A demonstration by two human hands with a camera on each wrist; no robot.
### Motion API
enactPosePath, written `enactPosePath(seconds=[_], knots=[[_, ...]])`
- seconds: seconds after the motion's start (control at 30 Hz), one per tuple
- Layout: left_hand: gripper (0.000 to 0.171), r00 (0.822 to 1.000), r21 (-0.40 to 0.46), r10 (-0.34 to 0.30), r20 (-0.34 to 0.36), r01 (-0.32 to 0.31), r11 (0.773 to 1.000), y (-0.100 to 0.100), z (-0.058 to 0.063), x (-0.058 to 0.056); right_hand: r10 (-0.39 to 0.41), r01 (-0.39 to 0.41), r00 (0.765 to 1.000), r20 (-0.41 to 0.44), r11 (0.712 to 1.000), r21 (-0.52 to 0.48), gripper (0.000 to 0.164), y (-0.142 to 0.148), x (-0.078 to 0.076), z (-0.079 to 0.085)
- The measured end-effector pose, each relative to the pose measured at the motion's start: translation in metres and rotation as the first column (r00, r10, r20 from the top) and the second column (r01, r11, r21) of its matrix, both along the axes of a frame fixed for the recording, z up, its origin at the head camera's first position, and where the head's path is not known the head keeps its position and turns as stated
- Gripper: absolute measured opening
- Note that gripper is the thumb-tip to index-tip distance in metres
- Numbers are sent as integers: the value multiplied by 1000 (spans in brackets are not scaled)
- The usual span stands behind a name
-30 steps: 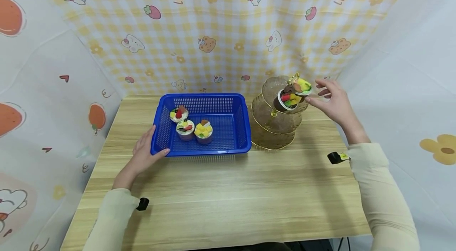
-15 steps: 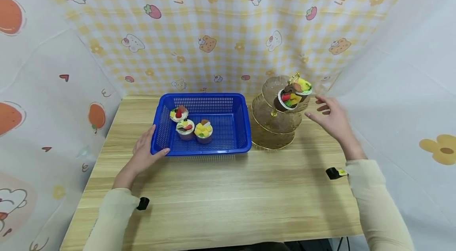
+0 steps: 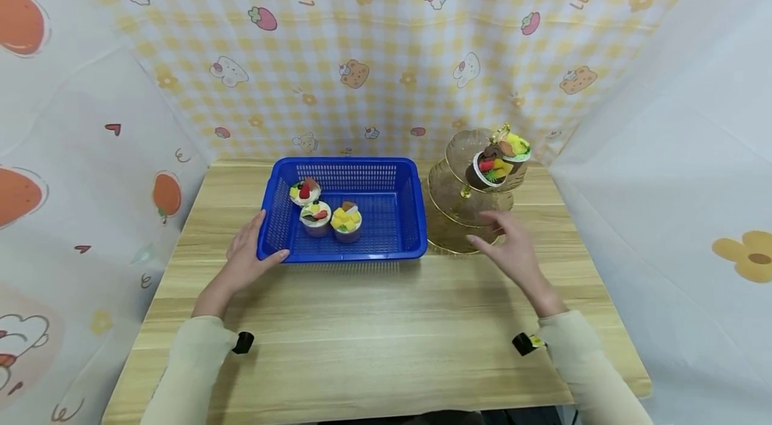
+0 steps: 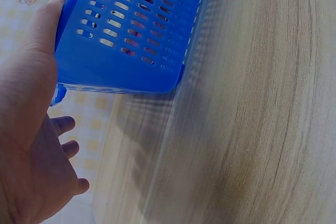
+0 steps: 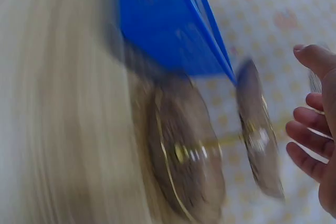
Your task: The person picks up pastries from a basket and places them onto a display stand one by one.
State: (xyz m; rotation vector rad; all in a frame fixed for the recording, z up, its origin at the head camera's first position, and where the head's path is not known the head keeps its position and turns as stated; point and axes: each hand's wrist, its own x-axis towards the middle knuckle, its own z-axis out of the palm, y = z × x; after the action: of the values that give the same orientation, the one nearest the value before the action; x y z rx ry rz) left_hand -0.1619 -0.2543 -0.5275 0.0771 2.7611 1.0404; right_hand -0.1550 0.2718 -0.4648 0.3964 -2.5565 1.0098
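My left hand [image 3: 247,257], fingers loose, touches the left front corner of a blue perforated plastic basket [image 3: 374,255] holding three fruit-topped cupcakes [image 3: 315,218]. My right hand [image 3: 515,254], relaxed, holds nothing beside a translucent brown, gold-rimmed tiered stand [image 3: 447,198]; two dark-cupped, fruit-topped cupcakes [image 3: 491,169] sit up top.

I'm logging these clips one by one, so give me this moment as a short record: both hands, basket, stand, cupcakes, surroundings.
Left hand: at the near left corner of the basket, thumb on its rim
Right hand: holds nothing, fingers apart, in front of the stand
Basket: blue, perforated, on the wooden table
Basket contents: three cupcakes
Stand: three gold-edged tiers, right of the basket
Top tier: two cupcakes, the nearer one tilted
Backdrop: yellow checked cloth
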Motion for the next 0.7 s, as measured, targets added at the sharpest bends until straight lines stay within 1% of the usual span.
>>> enactPosePath(seconds=[0.07,0.13,0.23,0.33,0.43,0.5,0.6,0.7], knots=[[110,1000,-3,1,-4,-1,1000,0,0,-1,43,-43,999,-32,999,-8,49,-16,1,-2],[109,1000,-3,-1,-6,1,1000,1,0,-1,79,-80,996,-36,997,-22,48,-32,-2,-3],[108,1000,0,2,-9,-2,1000,1,-2,-1,132,-132,991,8,991,-25,50,-57,-9,-3],[108,1000,3,0,-9,0,1000,0,-3,-2,198,-196,978,58,980,-37,53,-81,-20,1],[108,1000,5,-1,-14,1,1000,0,-3,-3,262,-260,961,86,965,-40,57,-105,-36,8],[108,1000,7,-3,-16,3,1000,0,-3,-3,295,-293,951,94,955,-36,59,-119,-49,14],[108,1000,3,1,-24,-1,1000,1,-3,-2,338,-338,935,112,941,-17,63,-140,-73,19],[108,1000,2,2,-28,-2,1000,2,-5,-2,361,-367,919,157,930,9,70,-157,-98,23]])
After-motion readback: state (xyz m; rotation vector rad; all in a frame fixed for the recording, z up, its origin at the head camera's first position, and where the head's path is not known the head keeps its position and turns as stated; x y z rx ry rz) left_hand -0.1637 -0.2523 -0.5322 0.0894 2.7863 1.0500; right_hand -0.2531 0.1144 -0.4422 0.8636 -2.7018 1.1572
